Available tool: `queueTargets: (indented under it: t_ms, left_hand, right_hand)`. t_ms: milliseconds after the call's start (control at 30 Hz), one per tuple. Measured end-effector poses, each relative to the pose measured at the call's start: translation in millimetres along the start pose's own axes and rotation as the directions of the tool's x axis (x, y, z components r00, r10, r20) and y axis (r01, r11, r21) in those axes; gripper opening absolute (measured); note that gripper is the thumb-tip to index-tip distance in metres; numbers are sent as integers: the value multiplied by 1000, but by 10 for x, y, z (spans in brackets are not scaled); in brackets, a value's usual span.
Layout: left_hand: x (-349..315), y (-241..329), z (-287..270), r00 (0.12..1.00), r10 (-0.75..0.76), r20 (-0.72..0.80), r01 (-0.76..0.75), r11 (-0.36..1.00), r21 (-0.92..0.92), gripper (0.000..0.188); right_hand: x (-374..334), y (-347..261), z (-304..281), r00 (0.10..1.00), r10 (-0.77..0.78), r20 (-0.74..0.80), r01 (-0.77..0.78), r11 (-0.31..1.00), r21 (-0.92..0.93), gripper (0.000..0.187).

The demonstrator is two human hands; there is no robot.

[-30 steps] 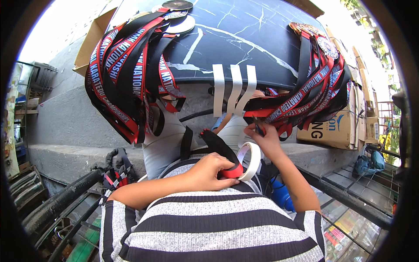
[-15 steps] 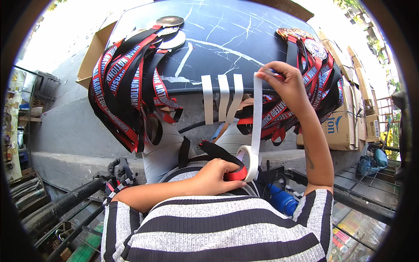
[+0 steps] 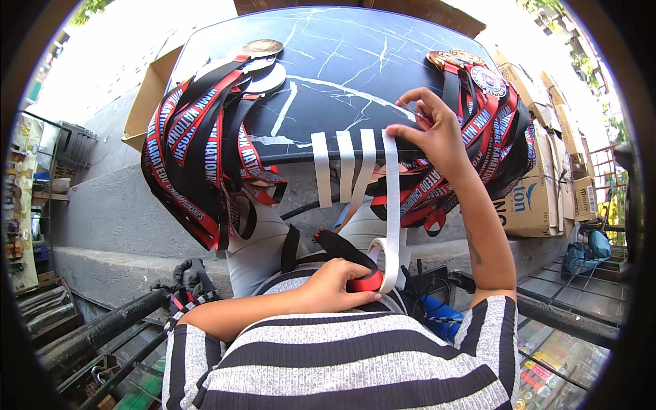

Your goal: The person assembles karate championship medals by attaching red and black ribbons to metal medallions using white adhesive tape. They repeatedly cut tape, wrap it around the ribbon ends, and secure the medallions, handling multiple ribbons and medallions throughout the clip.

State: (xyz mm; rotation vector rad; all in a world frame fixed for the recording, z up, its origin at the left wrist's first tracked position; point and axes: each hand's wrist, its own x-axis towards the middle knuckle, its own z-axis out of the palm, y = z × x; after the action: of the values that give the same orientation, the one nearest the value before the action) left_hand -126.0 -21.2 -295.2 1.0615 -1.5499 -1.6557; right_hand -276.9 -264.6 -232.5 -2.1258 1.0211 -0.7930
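My left hand [image 3: 335,285] is closed in front of my lap around a roll of white tape [image 3: 390,263] and a red band [image 3: 367,281] beside it. From the roll a long tape strip [image 3: 393,198] runs up to the table's near edge. There my right thumb lies on the strip's upper end, while the curled fingers of my right hand [image 3: 434,126] hold a thin dark thing too small to make out. Left of this strip, several cut tape pieces [image 3: 345,164] hang from the edge of the dark marble-patterned table [image 3: 328,61].
Medals [image 3: 265,78] with red-and-black ribbons [image 3: 198,147] drape over the table's left side. More medals [image 3: 488,80] and ribbons [image 3: 492,150] hang at the right. Cardboard boxes [image 3: 526,198] stand beyond them. A black metal rail [image 3: 567,321] runs at the lower right.
My right hand has brought the tape end down and left onto the table edge, and its thumb has parted from the fingers. My left hand stays around the roll.
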Motion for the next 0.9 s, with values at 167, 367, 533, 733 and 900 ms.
queueTargets:
  t_ms: [167,367,533,733,900]
  left_hand:
    - [-3,7,-8,1000,10,-9,-10,1000,-6,34]
    - [11,26,-22,1000,24,-7,-24,1000,-16,33]
    - [-3,44,-32,1000,-28,13,29,998,-51,38]
    - [-47,24,-80,1000,-15,-27,14,1000,-15,40]
    - [-6,14,-73,1000,-21,12,21,999,27,31]
  right_hand:
    - [8,-62,1,1000,4,18,-3,996,-93,32]
    - [1,-143,3,1000,-5,-31,2,995,-97,36]
    - [-24,-247,-36,1000,6,-1,-6,974,-227,45]
    - [-417,-384,-510,905,191,379,-248,963,106,36]
    - [-691,-406,-810,580,466,668,-578,814,-67,38]
